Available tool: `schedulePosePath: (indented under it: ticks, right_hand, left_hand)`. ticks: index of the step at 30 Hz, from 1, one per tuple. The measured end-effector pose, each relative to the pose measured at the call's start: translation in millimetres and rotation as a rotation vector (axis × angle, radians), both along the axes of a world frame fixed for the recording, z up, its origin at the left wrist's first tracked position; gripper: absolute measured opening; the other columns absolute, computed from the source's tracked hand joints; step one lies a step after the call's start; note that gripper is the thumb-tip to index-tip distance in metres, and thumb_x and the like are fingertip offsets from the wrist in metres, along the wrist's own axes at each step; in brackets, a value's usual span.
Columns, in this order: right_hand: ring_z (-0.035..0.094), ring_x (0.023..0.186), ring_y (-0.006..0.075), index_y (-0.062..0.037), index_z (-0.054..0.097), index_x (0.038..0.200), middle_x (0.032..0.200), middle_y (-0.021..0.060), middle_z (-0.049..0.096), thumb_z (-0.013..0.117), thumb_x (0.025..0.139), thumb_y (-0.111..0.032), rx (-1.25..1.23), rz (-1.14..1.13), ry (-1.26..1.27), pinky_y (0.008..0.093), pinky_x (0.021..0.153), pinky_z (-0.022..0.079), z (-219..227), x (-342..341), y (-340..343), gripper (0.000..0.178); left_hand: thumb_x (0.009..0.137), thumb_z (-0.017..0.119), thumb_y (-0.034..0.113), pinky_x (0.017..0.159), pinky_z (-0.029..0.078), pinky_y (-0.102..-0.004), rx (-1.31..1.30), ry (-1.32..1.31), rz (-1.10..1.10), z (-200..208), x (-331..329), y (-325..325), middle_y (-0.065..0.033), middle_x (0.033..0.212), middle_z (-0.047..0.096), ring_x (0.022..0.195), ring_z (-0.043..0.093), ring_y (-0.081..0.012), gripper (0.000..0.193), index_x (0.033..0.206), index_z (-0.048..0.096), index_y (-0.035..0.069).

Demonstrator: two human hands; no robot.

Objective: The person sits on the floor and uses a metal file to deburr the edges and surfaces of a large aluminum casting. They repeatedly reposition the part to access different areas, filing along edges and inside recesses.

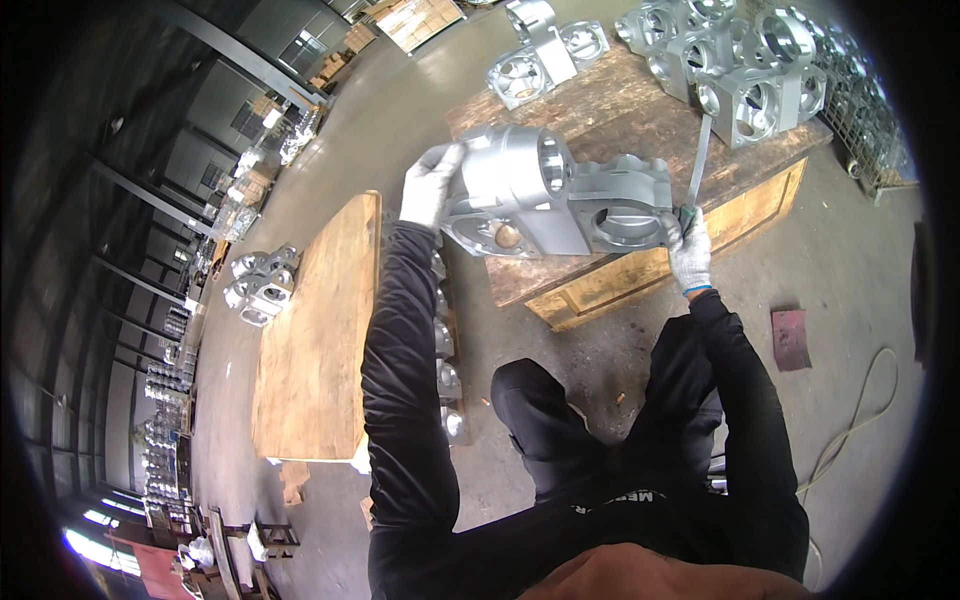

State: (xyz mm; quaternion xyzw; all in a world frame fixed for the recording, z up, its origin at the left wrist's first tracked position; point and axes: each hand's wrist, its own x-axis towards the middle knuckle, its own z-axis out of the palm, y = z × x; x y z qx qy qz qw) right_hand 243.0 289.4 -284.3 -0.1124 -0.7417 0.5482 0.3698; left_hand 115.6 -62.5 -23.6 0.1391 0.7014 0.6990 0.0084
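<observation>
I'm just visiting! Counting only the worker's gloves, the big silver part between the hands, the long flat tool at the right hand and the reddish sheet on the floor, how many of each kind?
White gloves: 2 (left glove, right glove)
Silver metal part: 1
Long flat tool: 1
Reddish sheet: 1
Total: 5

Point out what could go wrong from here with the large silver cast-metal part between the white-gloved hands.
1. The large silver cast-metal part appears to overhang the left edge of the brown wooden table; if the white-gloved left hand let go, it might tip.
2. The long, flat grey metal tool in the white-gloved right hand ends, in this view, near another silver metal casting; a slip might scratch it.
</observation>
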Motion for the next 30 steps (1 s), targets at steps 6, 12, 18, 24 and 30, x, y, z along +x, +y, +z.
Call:
schedulePosePath:
  ticks: [6,12,18,24,30]
  right_hand:
    - [0.073,0.08,0.0286,-0.0013,0.061,0.115,0.09,0.0156,0.074,0.063,0.106,-0.03,-0.069,-0.087,-0.079,0.0391,0.072,0.055,46.0,29.1,11.7,0.031]
    - [0.062,0.069,0.0151,-0.0067,0.051,0.149,0.085,0.0089,0.07,0.048,0.111,-0.03,0.084,0.159,0.079,0.0314,0.068,0.052,173.3,45.6,-4.7,0.045]
    - [0.071,0.081,0.0364,-0.0159,0.069,0.132,0.094,0.0159,0.07,0.064,0.097,-0.017,0.957,0.36,0.161,0.0419,0.069,0.058,277.5,30.0,-59.9,0.036]
    - [0.071,0.076,0.0351,-0.0156,0.074,0.119,0.08,0.014,0.07,0.064,0.092,-0.021,1.514,0.277,0.048,0.0464,0.066,0.056,332.4,5.1,-96.6,0.029]
    - [0.073,0.079,0.0339,-0.0169,0.074,0.124,0.08,0.0157,0.071,0.062,0.085,-0.012,1.72,0.274,-0.103,0.0455,0.069,0.058,362.7,-11.6,-144.2,0.042]
  left_hand:
    - [0.09,0.082,0.012,0.077,0.061,-0.0347,0.023,-0.063,0.157,10.7,3.1,16.8,-0.0115,0.097,0.073,0.084,0.071,-0.0192,0.029,0.108,0.069,-0.006]
    - [0.098,0.07,0.018,0.079,0.06,-0.0342,0.154,-0.055,0.124,-5.0,9.4,11.9,-0.0141,0.103,0.074,0.088,0.073,-0.0216,0.034,0.12,0.067,-0.007]
    - [0.107,0.054,0.05,0.108,0.045,-0.0348,-0.049,0.094,0.202,-57.0,34.0,26.9,-0.0204,0.134,0.067,0.123,0.063,-0.0291,0.068,0.143,0.055,-0.008]
    - [0.109,0.049,0.049,0.108,0.045,-0.0388,-0.033,0.142,0.304,-74.9,41.7,37.2,-0.0272,0.13,0.067,0.124,0.062,-0.0361,0.064,0.139,0.057,-0.007]
    - [0.111,0.045,0.041,0.095,0.051,-0.042,-0.002,0.292,0.384,-71.0,51.7,49.6,-0.0252,0.11,0.071,0.104,0.069,-0.0348,0.054,0.127,0.062,-0.007]
